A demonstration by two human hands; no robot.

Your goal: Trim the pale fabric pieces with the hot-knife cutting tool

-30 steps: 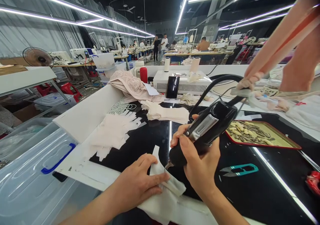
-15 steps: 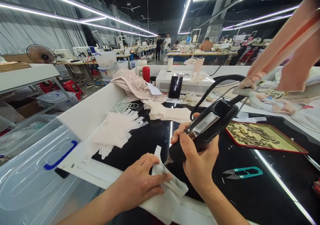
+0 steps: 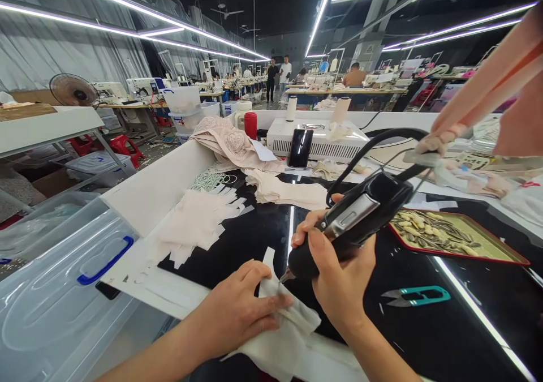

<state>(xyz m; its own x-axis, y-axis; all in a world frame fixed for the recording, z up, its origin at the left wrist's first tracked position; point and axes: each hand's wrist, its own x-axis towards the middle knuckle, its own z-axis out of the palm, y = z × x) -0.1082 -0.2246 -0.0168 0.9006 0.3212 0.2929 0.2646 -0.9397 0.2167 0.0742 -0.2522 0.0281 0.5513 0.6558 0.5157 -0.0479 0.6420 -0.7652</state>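
Observation:
A black corded hand tool [image 3: 356, 215] with a silver switch plate and a thin metal tip is in my right hand [image 3: 341, 269], fingers wrapped round its body. The tip points down at the edge of a cream fabric piece [image 3: 280, 337], at or just above the cloth; I cannot tell if it touches. My left hand [image 3: 244, 300] grips and presses that fabric at the front edge of the black tabletop [image 3: 263, 229]. One narrow end of the cloth sticks up past my fingers, while the rest hangs over the edge.
Teal thread snips [image 3: 418, 296] and a red-rimmed tray [image 3: 500, 249] of peanuts and seeds lie at right. Pale fabric strips [image 3: 193, 223] and stacked cut pieces [image 3: 288, 189] lie beyond my hands. Peach cloth [image 3: 487, 82] hangs by the tool's cord. A lidded plastic bin [image 3: 55, 291] stands left.
The view has shifted slightly, so the surroundings sit a little further right. Both hands keep their hold, and the fabric's hanging lower edge has spread slightly to the left.

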